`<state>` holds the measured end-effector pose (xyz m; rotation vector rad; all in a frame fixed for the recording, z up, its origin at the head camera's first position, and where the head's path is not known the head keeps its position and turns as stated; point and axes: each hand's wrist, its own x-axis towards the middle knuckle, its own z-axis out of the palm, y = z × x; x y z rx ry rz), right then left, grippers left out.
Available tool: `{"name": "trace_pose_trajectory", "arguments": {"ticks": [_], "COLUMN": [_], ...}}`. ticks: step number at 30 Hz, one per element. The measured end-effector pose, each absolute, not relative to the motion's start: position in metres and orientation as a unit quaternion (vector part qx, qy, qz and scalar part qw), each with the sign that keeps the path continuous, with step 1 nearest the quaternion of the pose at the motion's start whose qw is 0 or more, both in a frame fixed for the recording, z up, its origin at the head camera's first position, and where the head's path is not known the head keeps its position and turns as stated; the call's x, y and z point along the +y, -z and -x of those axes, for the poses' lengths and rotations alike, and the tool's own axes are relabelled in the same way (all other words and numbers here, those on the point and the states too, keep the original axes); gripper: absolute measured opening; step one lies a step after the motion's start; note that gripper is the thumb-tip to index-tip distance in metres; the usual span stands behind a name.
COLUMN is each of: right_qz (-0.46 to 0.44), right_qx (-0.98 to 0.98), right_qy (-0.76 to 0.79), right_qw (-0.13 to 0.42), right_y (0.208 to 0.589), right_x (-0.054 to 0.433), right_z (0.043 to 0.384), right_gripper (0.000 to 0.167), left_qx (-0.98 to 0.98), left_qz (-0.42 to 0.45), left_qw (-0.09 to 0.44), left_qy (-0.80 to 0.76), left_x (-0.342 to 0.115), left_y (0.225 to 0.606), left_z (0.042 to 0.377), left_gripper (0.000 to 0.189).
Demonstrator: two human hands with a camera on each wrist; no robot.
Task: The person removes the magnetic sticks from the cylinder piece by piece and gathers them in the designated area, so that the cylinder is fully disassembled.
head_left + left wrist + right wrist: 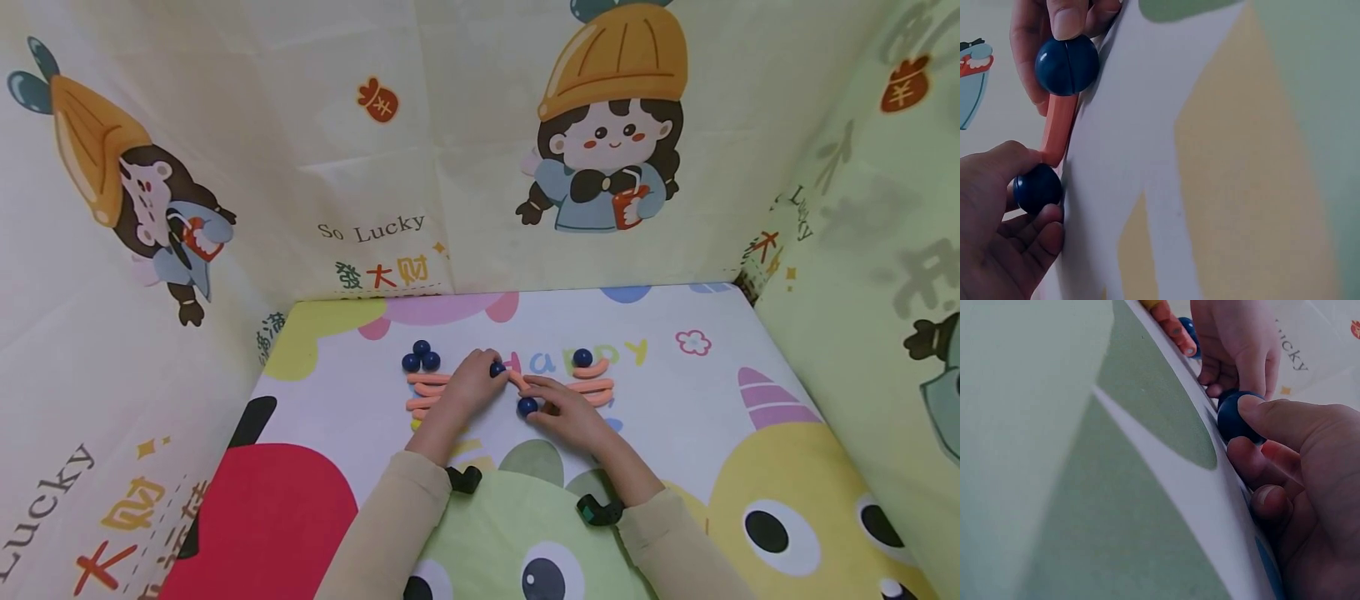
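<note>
Near the middle of the table, my left hand (pixel 474 385) pinches a dark blue ball (pixel 1037 189) between thumb and fingers. My right hand (pixel 567 414), just to its right, holds a second blue ball (pixel 1067 66), which has a seam round it; the thumb lies on this ball in the right wrist view. Between the two balls runs a short, slightly curved orange-pink rod (pixel 517 380). The right fingertips are at the rod. Its far ends are partly hidden by fingers and balls, so I cannot tell whether it is joined to both.
Left of the hands lie several orange-pink rods (pixel 427 378) and a cluster of three blue balls (pixel 422 347). More rods (pixel 592 386) lie to the right, with one blue ball (pixel 582 357) beside a curved rod (pixel 592 370). Printed cloth walls (pixel 480 167) enclose the table.
</note>
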<state>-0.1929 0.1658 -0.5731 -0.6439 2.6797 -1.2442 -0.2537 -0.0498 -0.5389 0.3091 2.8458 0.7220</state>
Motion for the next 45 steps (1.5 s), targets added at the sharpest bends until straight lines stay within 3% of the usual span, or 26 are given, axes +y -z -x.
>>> {"name": "trace_pose_trajectory", "arguments": {"ticks": [8, 14, 21, 28, 38, 45], "right_qz": [0.2, 0.198, 0.197, 0.212, 0.207, 0.206], "right_qx": [0.888, 0.889, 0.887, 0.881, 0.885, 0.881], "right_qy": [0.408, 0.407, 0.411, 0.418, 0.412, 0.419], "right_qw": [0.069, 0.072, 0.072, 0.067, 0.068, 0.073], "right_y": [0.572, 0.572, 0.571, 0.572, 0.574, 0.574], "right_x": [0.165, 0.165, 0.165, 0.167, 0.167, 0.167], "right_z": [0.193, 0.193, 0.192, 0.192, 0.193, 0.193], "right_gripper": [0.039, 0.041, 0.04, 0.04, 0.042, 0.041], "left_qx": [0.96, 0.954, 0.933, 0.931, 0.917, 0.917], "left_qz": [-0.081, -0.071, -0.052, -0.025, 0.105, 0.129], "left_qw": [0.088, 0.049, 0.02, -0.012, 0.016, 0.018], "left_qy": [-0.252, -0.288, -0.355, -0.364, -0.386, -0.378], "left_x": [-0.052, -0.065, -0.098, -0.141, -0.184, -0.194], "left_y": [0.538, 0.534, 0.52, 0.512, 0.522, 0.537], "left_z": [0.255, 0.256, 0.266, 0.277, 0.286, 0.287], "left_gripper": [0.042, 0.033, 0.046, 0.046, 0.044, 0.042]}}
